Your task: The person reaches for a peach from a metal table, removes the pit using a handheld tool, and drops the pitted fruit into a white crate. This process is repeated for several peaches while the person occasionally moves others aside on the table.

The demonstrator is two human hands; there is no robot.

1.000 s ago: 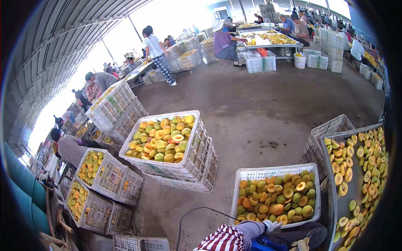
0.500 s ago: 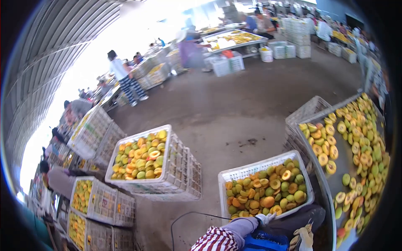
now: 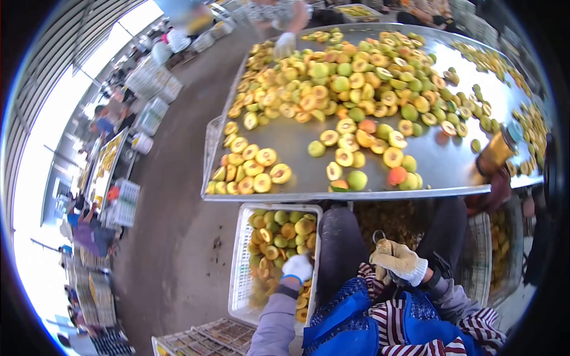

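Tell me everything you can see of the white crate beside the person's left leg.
The white crate is rectangular and open-topped, apparently plastic, with a plain rim and small holes in its walls. It sits upright, holding many green, yellow and orange fruits, several halved. It stands beside the left leg, near the metal table. The gloved left grip reaches in over the fruits. What supports the crate is hidden.

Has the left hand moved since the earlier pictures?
Yes. Judged against the white plastic crate's rim, the left hand went inward, over the stone fruit.
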